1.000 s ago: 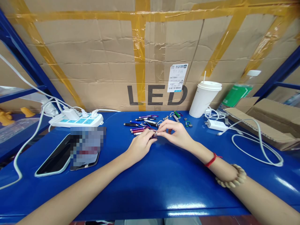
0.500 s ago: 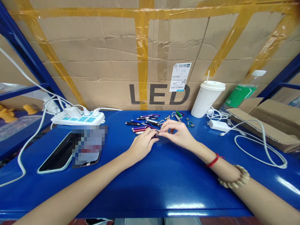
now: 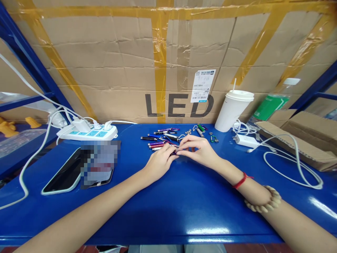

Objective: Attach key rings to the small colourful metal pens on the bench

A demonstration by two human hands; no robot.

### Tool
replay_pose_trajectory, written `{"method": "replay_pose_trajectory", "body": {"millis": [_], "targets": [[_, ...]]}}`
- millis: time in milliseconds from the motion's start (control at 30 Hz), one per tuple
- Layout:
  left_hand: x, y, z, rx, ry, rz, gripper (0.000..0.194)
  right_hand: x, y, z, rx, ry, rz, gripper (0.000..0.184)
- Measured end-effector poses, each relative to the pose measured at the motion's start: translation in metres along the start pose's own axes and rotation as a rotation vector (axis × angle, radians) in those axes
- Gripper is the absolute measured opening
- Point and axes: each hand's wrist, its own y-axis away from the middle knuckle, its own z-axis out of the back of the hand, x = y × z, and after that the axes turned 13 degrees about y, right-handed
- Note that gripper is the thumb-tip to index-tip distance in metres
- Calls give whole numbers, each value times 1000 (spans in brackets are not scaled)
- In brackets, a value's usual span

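The small dark item [image 3: 173, 153] sits between both hands' [image 3: 159, 161] fingertips.

1 thin red knotted-cord bracelet [image 3: 240, 181] and 1 chunky bracelet of pale beige round beads [image 3: 266, 201], both on the right arm; light-grey cloth legwear [image 3: 160, 248]

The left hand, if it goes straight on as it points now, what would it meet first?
Likely the right hand, beyond the small dark item the left hand holds; depth is unclear.
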Motion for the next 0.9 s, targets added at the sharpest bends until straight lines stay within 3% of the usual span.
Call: {"method": "replay_pose_trajectory", "body": {"millis": [367, 900], "targets": [[-1, -1, 1, 21, -4, 34, 15, 1, 1, 0, 73, 109, 1, 17], [0, -2, -1, 4, 61, 53, 15, 1, 2, 3, 59, 138, 5, 20]]}}
